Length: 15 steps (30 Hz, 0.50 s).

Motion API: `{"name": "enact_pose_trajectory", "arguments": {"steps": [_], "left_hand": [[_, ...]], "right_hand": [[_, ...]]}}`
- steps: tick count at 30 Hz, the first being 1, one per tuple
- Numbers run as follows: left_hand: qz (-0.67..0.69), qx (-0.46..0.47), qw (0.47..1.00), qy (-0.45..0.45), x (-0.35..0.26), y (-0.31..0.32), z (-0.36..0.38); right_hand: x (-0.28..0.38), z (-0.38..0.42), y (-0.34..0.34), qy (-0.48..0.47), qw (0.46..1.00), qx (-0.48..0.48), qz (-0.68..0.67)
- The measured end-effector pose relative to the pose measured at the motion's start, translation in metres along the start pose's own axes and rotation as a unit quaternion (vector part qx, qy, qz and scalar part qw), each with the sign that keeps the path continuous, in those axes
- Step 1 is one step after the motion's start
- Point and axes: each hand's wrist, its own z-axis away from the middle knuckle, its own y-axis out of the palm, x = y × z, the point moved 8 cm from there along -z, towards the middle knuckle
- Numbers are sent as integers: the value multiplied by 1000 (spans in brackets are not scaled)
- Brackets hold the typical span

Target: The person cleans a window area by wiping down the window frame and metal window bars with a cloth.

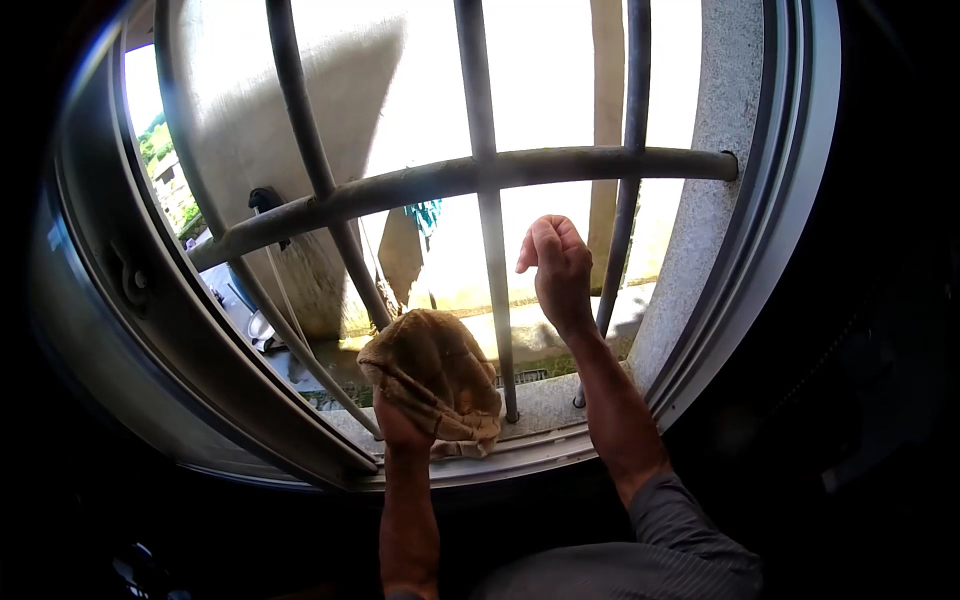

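Left hand grips cloth.

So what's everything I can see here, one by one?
window bars: several upright, one crosswise, grey, across the open window
window frame: one, grey, around the opening
sill: one, pale concrete, under the bars
cloth: one, tan, bunched up at the bottom of the bars
teal fabric: one, hanging outside past the bars
sleeve: one, grey, on the right arm
left hand: one, gripping the cloth
right hand: one, fingers curled, raised by the bars, holding nothing visible
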Motion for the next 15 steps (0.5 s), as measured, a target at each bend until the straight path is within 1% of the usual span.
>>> {"name": "enact_pose_trajectory", "arguments": {"steps": [3,5,8,9,11,12,13,14,15], "left_hand": [[0,27,1000,2,-2,-2,-2],[0,4,1000,-1,1,0,-3],[-35,-18,999,-7,3,1,-5],[-52,-24,998,-8,4,0,-6],[-84,-16,996,13,4,-2,-8],[-103,-16,994,23,2,-4,-9],[-54,-68,996,8,5,-15,-11],[-71,-91,993,18,2,-26,-11],[-85,-110,990,25,1,-32,-11]], "right_hand": [[-9,2,-7,31,997,9,-75],[-21,3,-14,50,994,-2,-99],[-45,5,-26,123,987,-23,-100],[-56,2,-32,106,994,-15,-4],[-84,-2,-41,76,980,12,186],[-82,0,-42,52,935,29,349],[-82,3,-41,35,933,14,358],[-93,10,-46,108,925,36,361],[-87,16,-46,178,912,55,366]]}}
